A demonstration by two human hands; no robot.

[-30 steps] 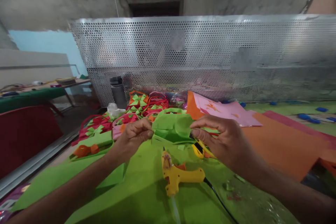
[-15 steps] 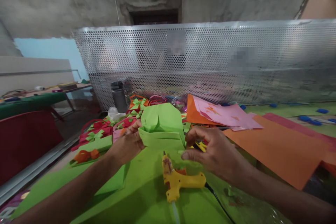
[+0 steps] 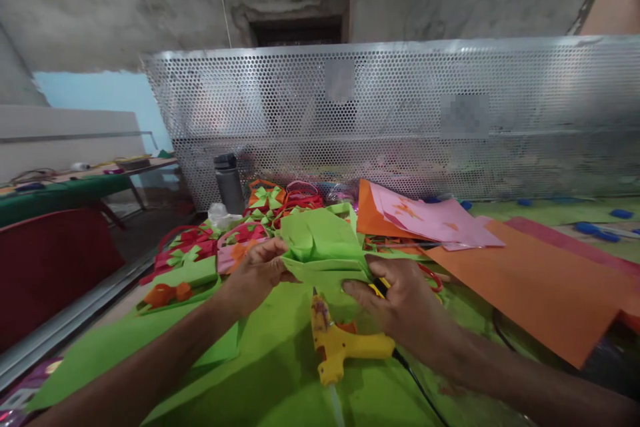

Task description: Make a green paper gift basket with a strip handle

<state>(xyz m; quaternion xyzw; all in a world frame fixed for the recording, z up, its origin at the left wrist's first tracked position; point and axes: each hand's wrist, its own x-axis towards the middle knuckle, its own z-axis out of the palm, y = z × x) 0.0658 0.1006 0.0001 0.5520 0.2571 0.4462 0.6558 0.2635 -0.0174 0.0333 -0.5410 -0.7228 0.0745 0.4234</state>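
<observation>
Before a metal screen, pinched a green bag by its ends in closed left hand and right hand, at twelve o'clock from a glue gun, lengthwise nine-to-three, flap toward twelve.

The glue gun lies before the bag, the bottle behind-left.

The person's left forearm slants inward from the near left side of the worktop, the right forearm from its near right side. The left hand and right hand face each other, apart, fingers bent; the right thumb points left, below the index finger.
</observation>
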